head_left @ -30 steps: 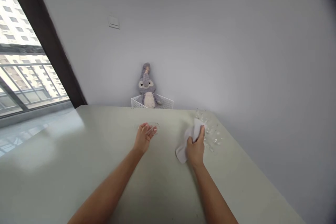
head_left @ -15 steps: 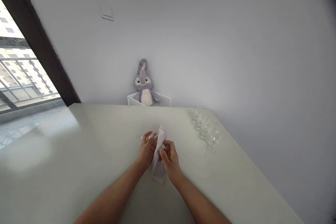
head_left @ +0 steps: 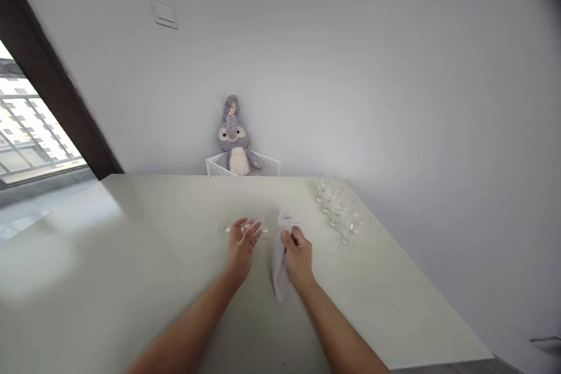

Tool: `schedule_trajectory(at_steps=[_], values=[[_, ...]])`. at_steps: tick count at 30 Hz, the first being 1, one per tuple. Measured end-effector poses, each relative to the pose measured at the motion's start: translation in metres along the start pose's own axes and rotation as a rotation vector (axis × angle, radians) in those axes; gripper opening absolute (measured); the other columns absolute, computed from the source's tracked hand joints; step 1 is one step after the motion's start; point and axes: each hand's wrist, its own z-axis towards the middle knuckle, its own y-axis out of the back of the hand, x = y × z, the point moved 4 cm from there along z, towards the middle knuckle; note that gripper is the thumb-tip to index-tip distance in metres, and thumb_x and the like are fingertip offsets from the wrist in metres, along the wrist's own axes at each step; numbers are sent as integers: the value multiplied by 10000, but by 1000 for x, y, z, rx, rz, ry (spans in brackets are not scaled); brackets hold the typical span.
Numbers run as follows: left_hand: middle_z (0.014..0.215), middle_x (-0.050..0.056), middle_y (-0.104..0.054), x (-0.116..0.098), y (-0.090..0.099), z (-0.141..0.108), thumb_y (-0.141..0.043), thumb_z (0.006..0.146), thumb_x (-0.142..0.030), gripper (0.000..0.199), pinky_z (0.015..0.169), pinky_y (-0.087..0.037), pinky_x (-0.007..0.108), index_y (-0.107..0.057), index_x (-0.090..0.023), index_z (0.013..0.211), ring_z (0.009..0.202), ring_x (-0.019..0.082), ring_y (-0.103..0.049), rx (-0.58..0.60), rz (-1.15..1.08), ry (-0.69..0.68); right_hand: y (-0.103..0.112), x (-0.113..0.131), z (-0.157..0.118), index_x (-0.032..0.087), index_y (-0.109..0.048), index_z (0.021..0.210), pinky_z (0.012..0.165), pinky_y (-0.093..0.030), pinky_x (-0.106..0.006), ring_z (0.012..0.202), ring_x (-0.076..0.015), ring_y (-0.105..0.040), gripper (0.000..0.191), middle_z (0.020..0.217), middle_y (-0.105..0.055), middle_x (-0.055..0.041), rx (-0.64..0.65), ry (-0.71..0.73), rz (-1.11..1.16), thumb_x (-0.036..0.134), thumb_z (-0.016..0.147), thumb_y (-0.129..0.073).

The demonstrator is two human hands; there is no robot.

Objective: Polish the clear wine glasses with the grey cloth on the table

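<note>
A clear stemmed glass [head_left: 226, 228] lies sideways in my left hand [head_left: 240, 251], its round foot to the left and its bowl to the right. My left fingers are curled about it and partly cover it. My right hand [head_left: 300, 254] pinches a white cloth [head_left: 280, 272] between thumb and fingers. The cloth hangs down beside the hand, slightly blurred, apart from the glass.
Several clear stemmed glasses [head_left: 337, 207] stand in a group near the right edge of the pale table [head_left: 131, 280]. Behind the far edge, a grey plush toy [head_left: 239, 158] sits in a white perforated basket [head_left: 269, 167] against the wall.
My right hand has drawn the cloth away from the glass, to the right. The left hand keeps the glass, which now shows more. The view has turned slightly right.
</note>
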Motion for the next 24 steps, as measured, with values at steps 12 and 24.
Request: schedule_trajectory(at_steps=[12,24], values=[[736,-4,-583,7,5,0,-679,632,-331,381,576,-446,226,-551,-204,969,613,119,-555,87,469,79,-40,-31,-18,187,-603,735,528,-433,-265,494,-137,-530,150,522,-561,15,438,-196,158,334,713,-579],[702,20,-630,-5,8,11,-642,668,-344,347,579,-464,255,-617,-208,986,598,145,-559,258,522,94,-36,-30,-19,184,-577,815,503,-440,-249,544,-140,-563,282,641,-608,-8,539,-273,339,438,694,-594]])
